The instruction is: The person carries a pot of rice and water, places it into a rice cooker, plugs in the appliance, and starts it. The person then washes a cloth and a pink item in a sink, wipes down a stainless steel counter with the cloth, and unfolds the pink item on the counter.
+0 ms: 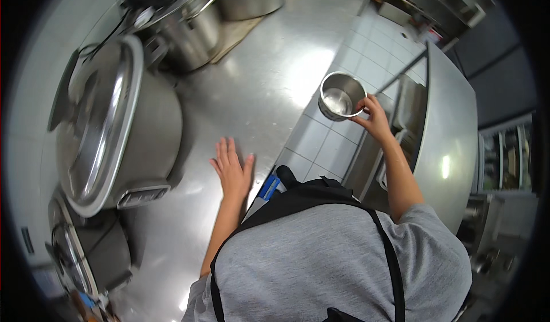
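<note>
My right hand [373, 116] pinches the rim of a round stainless steel cup [330, 107]. The thumb is outside the wall and the fingers reach over the edge. I hold the cup above the tiled floor, tilted so its shiny inner bottom shows; whether it holds clear liquid I cannot tell. My left hand [232, 167] rests palm down on the stainless steel counter [240, 94], fingers spread, holding nothing. Left of that hand stands a large electric rice cooker [154, 128] with its lid closed.
A second cooker [103, 244] stands at the lower left. Steel stockpots [189, 34] line the back of the counter, on a tan board [238, 38]. White floor tiles [313, 137] separate the counter from a steel worktable [451, 107] on the right, with trays [406, 103] beneath it.
</note>
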Demonstrator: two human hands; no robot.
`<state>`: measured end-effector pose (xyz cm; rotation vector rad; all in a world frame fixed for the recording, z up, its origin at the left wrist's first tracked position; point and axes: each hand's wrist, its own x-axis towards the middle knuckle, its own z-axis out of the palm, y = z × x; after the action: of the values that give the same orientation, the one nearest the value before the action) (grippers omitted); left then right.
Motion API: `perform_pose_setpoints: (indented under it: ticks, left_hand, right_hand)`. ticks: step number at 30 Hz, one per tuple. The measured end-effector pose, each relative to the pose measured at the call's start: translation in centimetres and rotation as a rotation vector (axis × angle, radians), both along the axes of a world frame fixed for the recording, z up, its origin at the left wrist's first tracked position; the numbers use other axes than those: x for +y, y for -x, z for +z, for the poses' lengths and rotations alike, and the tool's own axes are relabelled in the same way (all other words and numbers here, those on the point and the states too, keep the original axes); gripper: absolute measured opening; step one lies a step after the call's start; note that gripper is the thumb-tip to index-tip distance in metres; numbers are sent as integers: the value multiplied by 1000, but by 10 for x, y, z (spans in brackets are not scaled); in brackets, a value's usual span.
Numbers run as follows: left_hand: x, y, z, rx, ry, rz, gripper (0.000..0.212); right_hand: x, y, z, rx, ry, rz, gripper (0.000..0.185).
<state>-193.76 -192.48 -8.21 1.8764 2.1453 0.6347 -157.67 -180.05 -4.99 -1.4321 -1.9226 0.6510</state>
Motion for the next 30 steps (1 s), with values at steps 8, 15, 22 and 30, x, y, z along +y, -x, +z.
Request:
perform_pose_setpoints:
  ticks: [8,15,22,30]
  left_hand:
    - [128,-26,-23,245,138,-16,84]
    - [222,-163,-27,288,22,-397,82]
    - [322,-337,-3,198,-71,-1014,71]
    - [464,-354,18,-139,-142,-707,52]
  right_hand:
    - [-62,-72,-18,-77,96,-279,35]
    - [-14,-134,-39,-24,130,-375,36]
    - [98,-232,-25,56,106,-314,36]
    - [262,-321,-12,78,77,-269,34]
